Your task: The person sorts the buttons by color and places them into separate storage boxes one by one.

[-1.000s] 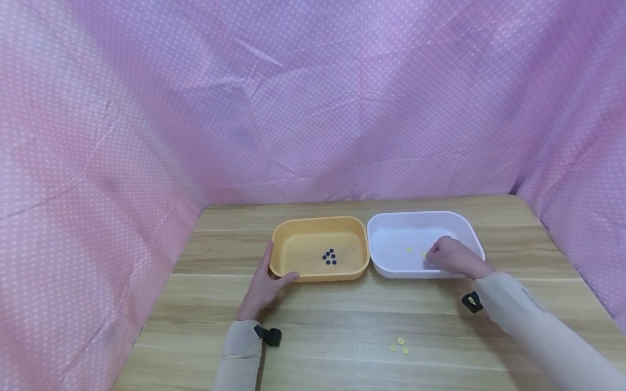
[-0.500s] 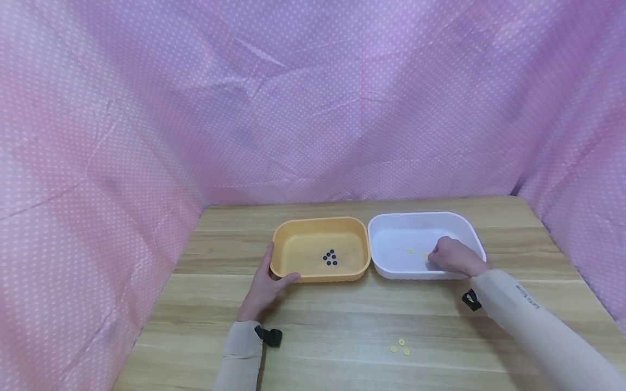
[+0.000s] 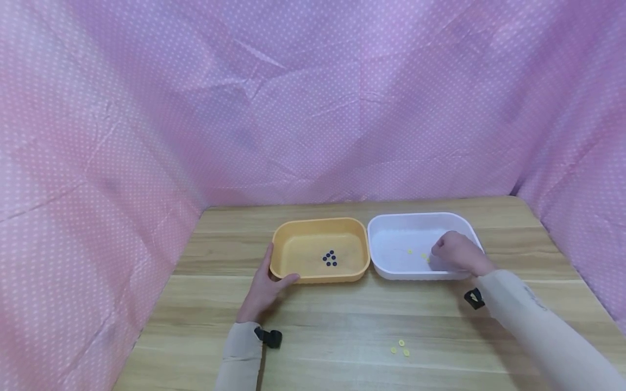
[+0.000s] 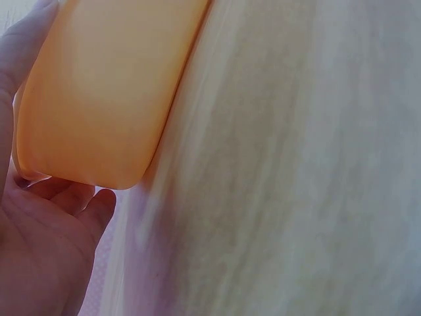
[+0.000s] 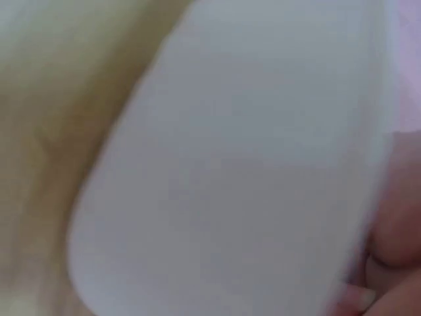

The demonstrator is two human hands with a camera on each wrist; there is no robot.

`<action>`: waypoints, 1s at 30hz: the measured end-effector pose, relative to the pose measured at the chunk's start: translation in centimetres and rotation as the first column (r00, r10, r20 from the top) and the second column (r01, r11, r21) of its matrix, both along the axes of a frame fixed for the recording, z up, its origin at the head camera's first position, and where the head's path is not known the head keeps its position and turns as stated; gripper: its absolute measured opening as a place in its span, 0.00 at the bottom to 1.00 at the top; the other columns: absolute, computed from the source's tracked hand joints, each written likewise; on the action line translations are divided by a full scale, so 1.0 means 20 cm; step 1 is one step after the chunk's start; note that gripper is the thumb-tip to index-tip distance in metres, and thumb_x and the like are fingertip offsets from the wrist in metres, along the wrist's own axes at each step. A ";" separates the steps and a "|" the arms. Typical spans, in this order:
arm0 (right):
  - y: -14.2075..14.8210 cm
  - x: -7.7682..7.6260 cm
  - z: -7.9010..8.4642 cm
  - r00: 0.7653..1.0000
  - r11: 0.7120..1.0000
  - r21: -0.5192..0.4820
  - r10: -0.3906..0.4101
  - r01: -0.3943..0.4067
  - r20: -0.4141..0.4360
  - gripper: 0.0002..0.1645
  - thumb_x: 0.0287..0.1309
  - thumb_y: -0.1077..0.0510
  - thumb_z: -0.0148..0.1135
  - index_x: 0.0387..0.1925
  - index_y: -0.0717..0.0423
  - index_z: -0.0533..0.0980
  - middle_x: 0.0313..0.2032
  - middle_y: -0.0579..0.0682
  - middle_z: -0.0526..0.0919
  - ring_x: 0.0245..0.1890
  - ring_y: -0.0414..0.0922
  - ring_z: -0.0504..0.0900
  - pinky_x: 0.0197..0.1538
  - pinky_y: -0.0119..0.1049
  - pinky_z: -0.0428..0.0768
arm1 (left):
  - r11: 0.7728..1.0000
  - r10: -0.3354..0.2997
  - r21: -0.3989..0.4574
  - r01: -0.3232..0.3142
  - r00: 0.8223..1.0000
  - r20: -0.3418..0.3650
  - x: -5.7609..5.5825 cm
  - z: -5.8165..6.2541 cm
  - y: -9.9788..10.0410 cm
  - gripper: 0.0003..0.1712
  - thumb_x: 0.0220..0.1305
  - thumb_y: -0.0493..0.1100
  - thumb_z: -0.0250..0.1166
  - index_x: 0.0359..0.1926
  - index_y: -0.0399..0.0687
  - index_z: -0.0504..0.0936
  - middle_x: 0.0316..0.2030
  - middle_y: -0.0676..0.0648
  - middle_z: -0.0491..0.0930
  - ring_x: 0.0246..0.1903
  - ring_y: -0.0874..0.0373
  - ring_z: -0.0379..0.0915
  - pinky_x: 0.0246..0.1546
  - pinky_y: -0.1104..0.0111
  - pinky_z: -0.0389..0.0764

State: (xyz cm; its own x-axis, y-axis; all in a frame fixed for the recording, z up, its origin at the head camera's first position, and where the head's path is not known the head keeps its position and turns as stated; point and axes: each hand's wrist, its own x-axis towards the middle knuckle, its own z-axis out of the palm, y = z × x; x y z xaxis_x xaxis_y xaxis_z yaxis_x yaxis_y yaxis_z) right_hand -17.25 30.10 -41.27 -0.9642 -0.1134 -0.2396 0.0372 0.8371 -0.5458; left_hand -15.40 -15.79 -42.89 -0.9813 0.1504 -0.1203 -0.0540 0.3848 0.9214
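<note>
My left hand (image 3: 263, 288) grips the near left corner of a yellow-orange plastic tray (image 3: 308, 279), thumb along the front wall and fingers on the left side. In the left wrist view the fingers wrap round the tray's corner (image 4: 112, 99). Inside lie several small dark round button-like pieces (image 3: 328, 255). My right hand (image 3: 459, 252), fingers curled, is over the right part of a white tray (image 3: 408, 275). Three small yellow button-like pieces, one a yellow piece (image 3: 409, 251), lie in it left of the fingers. Nothing shows in the right hand.
Three more yellow ring-like pieces (image 3: 401, 343) lie on the wooden table (image 3: 342, 336), nearer than the trays. The two trays stand side by side, ends meeting. A pink dotted cloth (image 3: 313, 108) hangs behind and at both sides.
A third yellow piece now shows in the white tray where the right fingertips were. The right hand has drawn slightly up and right from it. The left hand stays on its tray.
</note>
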 end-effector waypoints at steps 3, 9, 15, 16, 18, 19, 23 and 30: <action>0.00 0.02 0.05 0.996 1.000 -0.024 -0.004 0.001 -0.094 0.14 0.56 0.61 0.50 0.20 0.62 0.75 0.19 0.48 0.74 0.20 0.42 0.67 0.27 0.35 0.67 | 1.000 0.006 0.000 -0.006 1.000 0.001 0.00 0.00 0.00 0.64 0.55 0.45 0.74 0.77 0.49 0.35 0.76 0.46 0.39 0.72 0.49 0.46 0.70 0.60 0.54; -0.08 0.13 0.16 0.983 0.999 -0.048 0.001 -0.010 -0.183 0.13 0.60 0.60 0.53 0.33 0.65 0.81 0.27 0.51 0.81 0.24 0.43 0.72 0.31 0.37 0.71 | 0.999 0.036 -0.009 -0.036 0.999 -0.001 -0.03 -0.08 -0.02 0.65 0.53 0.49 0.75 0.78 0.54 0.37 0.76 0.50 0.40 0.72 0.52 0.46 0.70 0.59 0.54; -0.22 0.31 0.20 0.977 0.997 -0.048 0.050 -0.061 -0.206 0.09 0.61 0.60 0.56 0.34 0.60 0.81 0.22 0.43 0.76 0.21 0.40 0.69 0.26 0.35 0.70 | 0.998 0.054 -0.018 -0.054 0.999 0.004 -0.05 -0.15 -0.03 0.65 0.52 0.50 0.76 0.78 0.59 0.37 0.76 0.52 0.41 0.72 0.54 0.47 0.70 0.60 0.54; -0.25 0.35 0.20 0.978 0.997 -0.043 0.055 -0.065 -0.203 0.09 0.61 0.59 0.57 0.35 0.58 0.81 0.22 0.43 0.76 0.21 0.40 0.69 0.25 0.34 0.70 | 0.998 0.052 -0.018 -0.052 0.999 0.011 -0.05 -0.13 -0.03 0.65 0.53 0.49 0.76 0.78 0.58 0.36 0.76 0.51 0.41 0.72 0.54 0.47 0.70 0.60 0.54; -0.31 0.42 0.17 0.973 0.996 -0.018 0.078 -0.084 -0.215 0.06 0.59 0.60 0.59 0.34 0.55 0.81 0.22 0.41 0.76 0.21 0.38 0.70 0.25 0.34 0.71 | 0.999 0.045 -0.017 -0.044 0.999 0.020 -0.03 -0.08 -0.01 0.65 0.54 0.47 0.75 0.78 0.55 0.36 0.76 0.50 0.40 0.72 0.53 0.46 0.70 0.60 0.53; -0.33 0.45 0.15 0.971 0.995 -0.001 0.094 -0.097 -0.220 0.04 0.58 0.60 0.60 0.33 0.53 0.81 0.22 0.39 0.75 0.21 0.37 0.70 0.25 0.33 0.71 | 0.999 0.041 -0.018 -0.041 0.999 0.024 -0.02 -0.06 -0.01 0.65 0.54 0.47 0.75 0.78 0.55 0.36 0.76 0.49 0.40 0.72 0.53 0.46 0.70 0.60 0.53; -0.42 0.57 0.04 0.962 0.981 0.051 0.192 -0.185 -0.197 0.04 0.53 0.58 0.65 0.27 0.44 0.77 0.21 0.34 0.72 0.21 0.33 0.68 0.25 0.31 0.71 | 0.999 0.027 -0.027 -0.026 1.000 0.013 0.00 -0.01 0.01 0.64 0.55 0.46 0.74 0.77 0.52 0.36 0.76 0.47 0.40 0.72 0.52 0.46 0.70 0.61 0.54; -0.46 0.64 -0.09 0.949 0.958 0.032 0.285 -0.284 -0.132 0.11 0.54 0.51 0.70 0.26 0.42 0.73 0.24 0.33 0.67 0.21 0.31 0.65 0.23 0.29 0.67 | 0.999 0.018 -0.026 -0.018 1.000 -0.003 0.01 0.00 0.01 0.64 0.55 0.46 0.74 0.78 0.51 0.36 0.76 0.46 0.42 0.71 0.52 0.49 0.69 0.62 0.55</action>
